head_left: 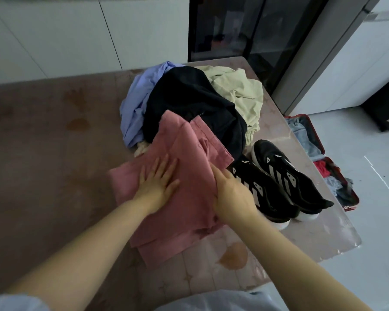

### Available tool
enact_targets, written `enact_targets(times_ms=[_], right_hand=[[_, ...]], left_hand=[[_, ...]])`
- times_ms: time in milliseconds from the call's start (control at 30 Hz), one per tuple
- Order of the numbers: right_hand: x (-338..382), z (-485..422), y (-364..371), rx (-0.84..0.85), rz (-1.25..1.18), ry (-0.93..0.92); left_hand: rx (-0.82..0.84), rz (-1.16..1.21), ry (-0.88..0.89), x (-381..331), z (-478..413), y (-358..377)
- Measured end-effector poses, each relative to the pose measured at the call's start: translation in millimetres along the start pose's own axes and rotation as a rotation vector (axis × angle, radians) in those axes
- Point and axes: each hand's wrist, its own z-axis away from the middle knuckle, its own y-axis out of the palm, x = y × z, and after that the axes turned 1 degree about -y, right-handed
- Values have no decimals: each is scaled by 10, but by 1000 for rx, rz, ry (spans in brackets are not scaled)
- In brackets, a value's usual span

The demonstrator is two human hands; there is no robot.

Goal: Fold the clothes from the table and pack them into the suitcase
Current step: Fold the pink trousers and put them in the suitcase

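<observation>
A pink garment (189, 149) lies partly folded on the table (43, 153), its far end resting against a pile of clothes. My left hand (157, 178) presses flat on its middle, fingers spread. My right hand (231, 194) lies on the garment's right edge, fingers pointing away; whether it pinches the cloth I cannot tell. The pile behind holds a lavender garment (135, 102), a black one (189, 104) and a pale green one (238, 90). On the floor to the right of the table, a red suitcase (319, 142) lies open with some clothes inside.
A pair of black sneakers (279, 178) with white stripes stands on the table just right of my right hand. A dark glass cabinet (245, 30) rises behind the table. White floor stretches to the right.
</observation>
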Motion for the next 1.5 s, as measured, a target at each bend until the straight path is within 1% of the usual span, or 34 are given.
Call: enact_targets(times_ms=[67,133,167,200,233,267,333,367,433,533,600,667,733,767,833,933,967,1000,1100,1133,1167,1233,1300,1400,1433,1500], right_hand=[[189,131,99,-56,108,-118],[338,215,186,-67,177,-191],[401,237,206,-61,168,-201],[437,232,212,-41,127,-187],[461,204,171,-29,63,-173],[422,174,147,19,-29,-127],[204,70,67,1,-182,-72],[43,4,5,-21,-215,-54],[-287,-105,-103,5,-254,-37],[-500,-205,-206,100,-324,-185],[-442,-283,-274,106,-357,-327],[-358,-378,-339,96,-388,-417],[-333,-502,-389,89,-472,-411],[-349,-574,-398,97,-532,-362],[-449,-739,-353,134,-553,-202],[-644,-974,-277,295,-279,115],[-671,-1022,-275,341,-217,187],[-687,-1068,-271,365,-174,217],[-648,-1203,-264,329,-68,140],[-626,-1234,-250,314,-105,130],[-594,-1254,-247,311,-194,155],[-542,-1261,-260,334,-396,247],[-529,-1265,-284,378,-448,278],[-451,-1234,-360,421,-388,235],[-398,-1209,-376,396,-334,193],[-216,-1092,-395,307,-150,75]], left_hand=[[-31,309,-23,61,-11,-37],[-133,745,-58,47,41,-187],[-177,916,-94,28,82,-262],[-192,1014,-149,2,131,-327],[-169,1048,-190,-6,173,-355],[-132,1026,-193,-9,217,-366],[-75,874,-104,-16,286,-354],[-53,771,-55,-47,319,-344],[-55,562,-47,-93,372,-273],[-228,429,-93,-151,448,-151],[-351,419,-143,-150,478,-101],[-475,402,-193,-144,502,-71],[-566,376,-197,-142,523,-39],[-566,361,-192,-129,529,-20],[-468,305,-189,-115,528,3],[-272,111,-200,-86,468,47],[-234,46,-204,-69,433,57],[-205,-2,-206,-51,396,59],[-127,-86,-192,-32,280,9],[-118,-107,-182,-33,245,-14],[-110,-125,-173,-25,213,-19],[-81,-146,-167,18,155,29],[-63,-150,-179,68,126,111],[-44,-134,-201,102,94,185],[-28,-140,-208,104,83,183],[12,-120,-207,126,64,165]])
